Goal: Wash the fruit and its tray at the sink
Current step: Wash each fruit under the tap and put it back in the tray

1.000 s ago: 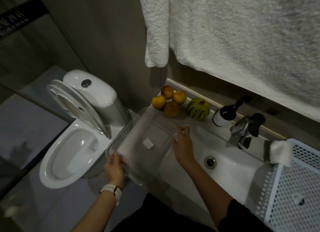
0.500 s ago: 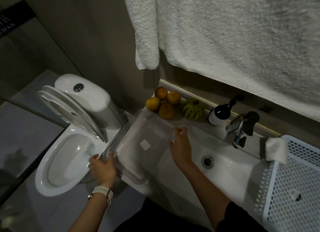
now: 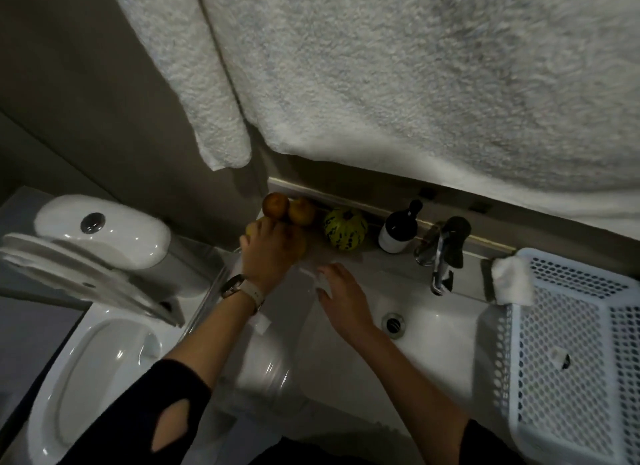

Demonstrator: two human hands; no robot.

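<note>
Reaching across the clear tray (image 3: 242, 343), the left hand (image 3: 268, 253) has let go of the tray's near edge, where it was a second ago, and now lies over the front fruit of the orange pile (image 3: 289, 210) at the back left corner of the worktop (image 3: 381, 263) — fingers spread on the fruit, though I cannot tell whether they have closed round one. The tray, carried between both hands a moment back, now looks set down across the left end of the sink (image 3: 433, 329), part of it hanging out towards the toilet (image 3: 93, 326). That suggests the tray is parked and the fruit is next for washing. The right hand (image 3: 341, 298) has also come off the tray's far rim and hovers just above it, fingers loose and apart, holding nothing.

Further right, a striped green gourd (image 3: 344, 229) sits beside the pile, then a dark bottle (image 3: 398, 232) and the tap (image 3: 441, 253), not running. A white perforated basket (image 3: 571, 343) fills the right end. Towels (image 3: 415, 83) hang low overhead — and the overhanging tray could tip.
</note>
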